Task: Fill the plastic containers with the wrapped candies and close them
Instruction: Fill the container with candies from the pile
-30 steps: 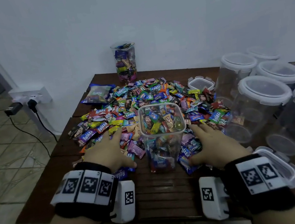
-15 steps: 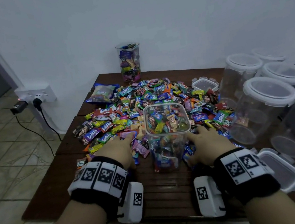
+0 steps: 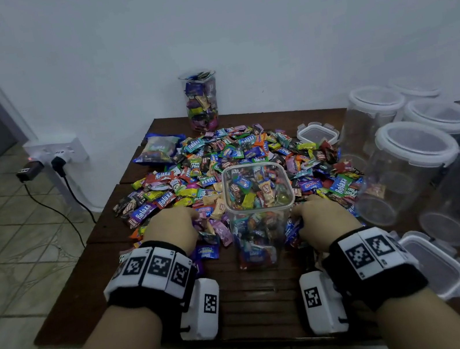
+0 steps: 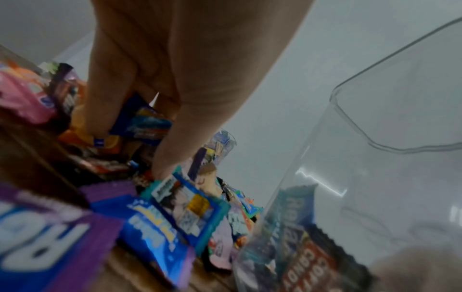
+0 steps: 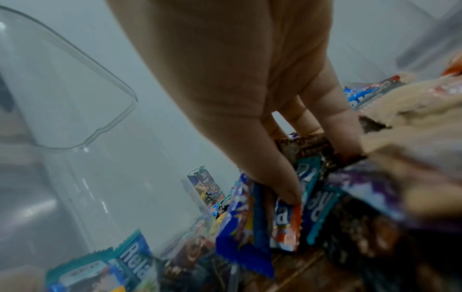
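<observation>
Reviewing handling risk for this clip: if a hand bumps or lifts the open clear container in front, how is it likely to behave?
The open container is tall and narrow-footed, so a sideways push near the rim could tip it. It looks mostly filled with wrapped candies, so probably steadier and heavier than the empty lidded containers. Its smooth clear walls may be slippery; with no lid, tipping would likely spill.

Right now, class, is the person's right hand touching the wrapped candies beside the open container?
Touching. The right wrist view shows the right hand with thumb and fingers closed around wrapped candies.
</observation>
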`<action>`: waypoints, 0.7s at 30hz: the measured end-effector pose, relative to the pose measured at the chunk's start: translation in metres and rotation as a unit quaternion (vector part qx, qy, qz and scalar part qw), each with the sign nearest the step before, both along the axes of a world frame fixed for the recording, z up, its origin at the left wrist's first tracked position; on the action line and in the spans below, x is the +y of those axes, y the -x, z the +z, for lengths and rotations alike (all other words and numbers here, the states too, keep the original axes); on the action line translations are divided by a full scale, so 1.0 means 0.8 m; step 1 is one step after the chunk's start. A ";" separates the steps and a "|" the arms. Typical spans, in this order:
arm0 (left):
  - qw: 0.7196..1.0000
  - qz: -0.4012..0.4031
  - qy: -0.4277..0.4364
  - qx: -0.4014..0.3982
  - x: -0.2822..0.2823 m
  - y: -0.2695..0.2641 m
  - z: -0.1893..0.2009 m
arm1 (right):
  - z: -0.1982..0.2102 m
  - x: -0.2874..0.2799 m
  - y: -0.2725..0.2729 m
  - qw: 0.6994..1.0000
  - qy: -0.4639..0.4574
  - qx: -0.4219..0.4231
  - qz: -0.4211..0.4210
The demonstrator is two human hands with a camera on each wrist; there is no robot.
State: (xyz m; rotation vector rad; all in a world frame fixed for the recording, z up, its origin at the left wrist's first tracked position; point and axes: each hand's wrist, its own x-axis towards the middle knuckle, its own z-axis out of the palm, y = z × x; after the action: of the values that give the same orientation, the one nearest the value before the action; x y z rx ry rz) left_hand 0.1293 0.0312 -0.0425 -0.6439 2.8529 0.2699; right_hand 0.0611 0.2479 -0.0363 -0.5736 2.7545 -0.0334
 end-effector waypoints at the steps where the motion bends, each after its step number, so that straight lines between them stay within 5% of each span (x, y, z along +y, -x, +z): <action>1: 1.000 0.006 0.000 0.005 0.000 -0.001 0.002 | 0.001 0.000 0.000 1.000 0.001 0.006 0.001; 12: 0.997 0.035 -0.029 0.068 -0.010 -0.010 0.021 | 0.007 0.007 -0.001 0.998 0.042 0.032 -0.022; 21: 0.950 0.036 -0.150 0.270 -0.008 -0.024 0.075 | 0.050 0.033 -0.002 0.973 0.195 0.091 -0.079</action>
State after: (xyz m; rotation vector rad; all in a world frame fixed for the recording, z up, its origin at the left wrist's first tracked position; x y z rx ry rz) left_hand 0.1486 0.0250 0.0172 -0.6964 3.1824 1.0131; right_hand 0.0628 0.2745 0.0039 -0.4698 2.9847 -0.5983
